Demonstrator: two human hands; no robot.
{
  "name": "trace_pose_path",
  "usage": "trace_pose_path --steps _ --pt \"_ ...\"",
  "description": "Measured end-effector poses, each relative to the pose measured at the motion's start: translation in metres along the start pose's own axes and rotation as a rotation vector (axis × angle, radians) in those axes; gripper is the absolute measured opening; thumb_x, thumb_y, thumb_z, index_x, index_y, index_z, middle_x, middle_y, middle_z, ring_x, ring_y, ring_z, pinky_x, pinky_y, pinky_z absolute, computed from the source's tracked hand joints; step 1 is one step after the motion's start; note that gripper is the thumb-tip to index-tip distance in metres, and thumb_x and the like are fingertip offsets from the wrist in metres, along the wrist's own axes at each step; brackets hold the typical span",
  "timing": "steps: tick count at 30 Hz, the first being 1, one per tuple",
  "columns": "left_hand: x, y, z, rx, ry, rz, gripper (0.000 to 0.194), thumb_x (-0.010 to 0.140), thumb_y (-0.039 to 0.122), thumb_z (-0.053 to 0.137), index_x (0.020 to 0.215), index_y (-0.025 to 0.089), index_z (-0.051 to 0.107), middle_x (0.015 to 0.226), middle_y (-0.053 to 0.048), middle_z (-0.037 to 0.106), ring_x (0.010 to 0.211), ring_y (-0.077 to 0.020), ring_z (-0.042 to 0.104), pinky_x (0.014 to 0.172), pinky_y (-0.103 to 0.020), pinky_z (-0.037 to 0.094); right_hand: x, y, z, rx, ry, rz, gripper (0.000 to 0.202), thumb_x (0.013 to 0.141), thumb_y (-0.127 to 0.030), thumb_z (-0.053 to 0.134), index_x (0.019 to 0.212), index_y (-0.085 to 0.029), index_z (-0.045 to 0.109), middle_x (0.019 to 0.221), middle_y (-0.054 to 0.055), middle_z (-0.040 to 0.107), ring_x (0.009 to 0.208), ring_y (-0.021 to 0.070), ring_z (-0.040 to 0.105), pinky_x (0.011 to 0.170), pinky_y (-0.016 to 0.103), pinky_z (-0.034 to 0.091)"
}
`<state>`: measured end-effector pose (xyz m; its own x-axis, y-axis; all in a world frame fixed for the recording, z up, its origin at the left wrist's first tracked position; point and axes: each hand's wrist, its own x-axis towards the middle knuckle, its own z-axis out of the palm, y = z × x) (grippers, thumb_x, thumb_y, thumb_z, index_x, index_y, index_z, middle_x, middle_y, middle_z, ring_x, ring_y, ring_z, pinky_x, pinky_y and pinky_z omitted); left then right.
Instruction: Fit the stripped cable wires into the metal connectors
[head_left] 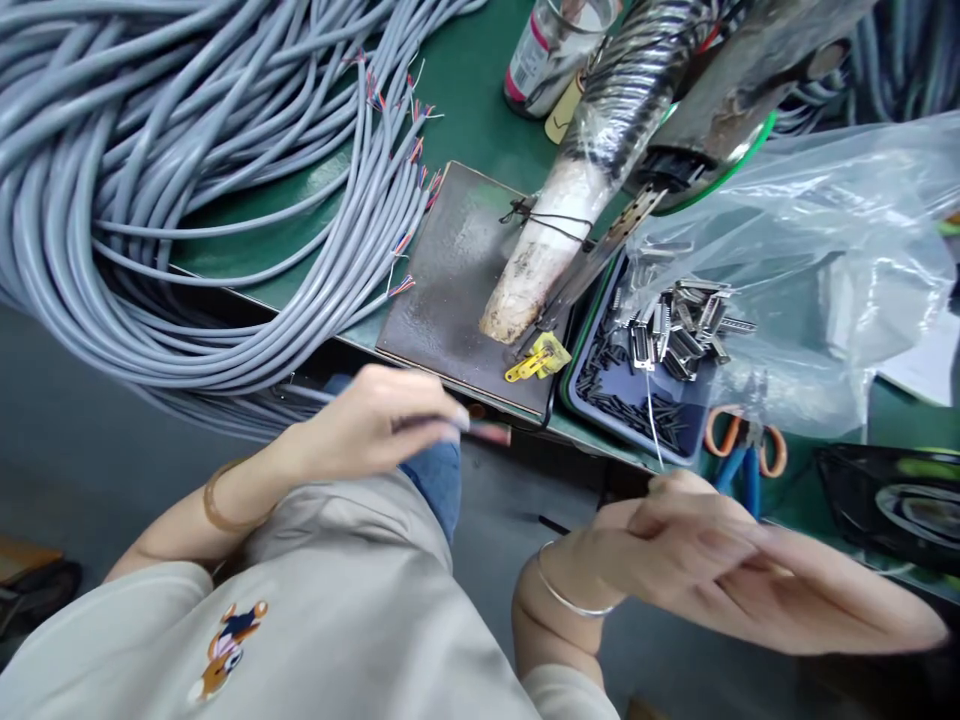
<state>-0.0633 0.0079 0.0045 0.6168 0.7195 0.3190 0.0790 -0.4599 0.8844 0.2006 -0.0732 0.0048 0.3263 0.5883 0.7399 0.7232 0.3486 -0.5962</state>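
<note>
Left hand [382,422], fingers closed on blurred coloured wires [491,433], left of blue tray [624,434]; right hand [694,560], grip indeterminable, nearside.

Angling left forearm [274,465] inward, pinching with left hand [390,420] near the front edge of the table [472,80]; holding right hand [712,560] out rightward, seemingly extending blurred fingers [840,600].

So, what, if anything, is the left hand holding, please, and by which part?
The left hand pinches what looks like a cable, just behind its blurred reddish end.
</note>
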Motion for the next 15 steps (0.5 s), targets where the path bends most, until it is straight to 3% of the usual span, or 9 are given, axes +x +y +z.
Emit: trace_pose_path --steps 2,4,6,8,12,15 --pt "-0.011 0.01 0.002 -0.266 -0.317 -0.13 0.011 0.094 0.02 0.07 0.089 0.014 0.079 0.082 -0.008 0.079 0.07 -0.0135 0.069 0.068 -0.023 0.052 0.0 0.0 0.004 0.008 0.168 -0.155 0.029 0.092 -0.058 0.068 0.085 -0.03 0.07 0.048 -0.007 0.039 0.036 0.0162 0.043 0.038 0.035 0.038" --pt "-0.015 0.016 0.005 -0.54 -0.465 -0.342 0.016 0.089 0.029 0.078 0.086 0.013 0.078 0.074 -0.007 0.076 0.059 -0.0112 0.063 0.057 -0.021 0.049 0.002 -0.005 0.014 0.004 0.24 -0.188 0.027 0.097 -0.049 0.064 0.089 -0.027 0.077 0.048 -0.006 0.04 0.035 0.0146 0.038 0.039 0.034 0.034" --pt "-0.011 0.02 0.011 -0.806 -0.387 -0.582 0.03 0.082 0.041 0.084 0.085 0.013 0.073 0.065 -0.002 0.068 0.049 -0.0077 0.053 0.047 -0.02 0.042 0.005 -0.014 0.023 -0.033 0.199 -0.149 0.023 0.096 -0.041 0.066 0.092 -0.025 0.082 0.046 -0.005 0.044 0.034 0.0128 0.037 0.038 0.032 0.03" --pt "-0.002 0.023 0.018 -0.969 -0.222 -0.7 0.038 0.078 0.046 0.087 0.084 0.015 0.067 0.065 0.0 0.066 0.043 -0.0046 0.046 0.042 -0.019 0.037 0.009 -0.022 0.027 -0.067 0.089 -0.062 0.019 0.096 -0.035 0.066 0.096 -0.026 0.083 0.048 -0.005 0.052 0.037 0.0131 0.044 0.04 0.03 0.031" --pt "0.019 0.018 0.033 -0.947 0.058 -0.745 0.037 0.073 0.039 0.09 0.082 0.016 0.063 0.062 0.003 0.062 0.039 -0.0034 0.043 0.038 -0.017 0.028 0.011 -0.032 0.025 -0.08 -0.076 0.069 0.014 0.094 -0.027 0.069 0.098 -0.027 0.082 0.059 -0.003 0.064 0.047 0.0124 0.053 0.046 0.027 0.034" --pt "0.026 0.008 0.041 -0.836 0.172 -0.741 0.03 0.073 0.033 0.087 0.084 0.014 0.065 0.06 0.003 0.062 0.04 -0.0027 0.043 0.038 -0.017 0.029 0.006 -0.034 0.027 -0.069 -0.225 0.205 0.01 0.093 -0.023 0.071 0.095 -0.025 0.08 0.073 -0.001 0.071 0.055 0.0109 0.056 0.049 0.026 0.036"
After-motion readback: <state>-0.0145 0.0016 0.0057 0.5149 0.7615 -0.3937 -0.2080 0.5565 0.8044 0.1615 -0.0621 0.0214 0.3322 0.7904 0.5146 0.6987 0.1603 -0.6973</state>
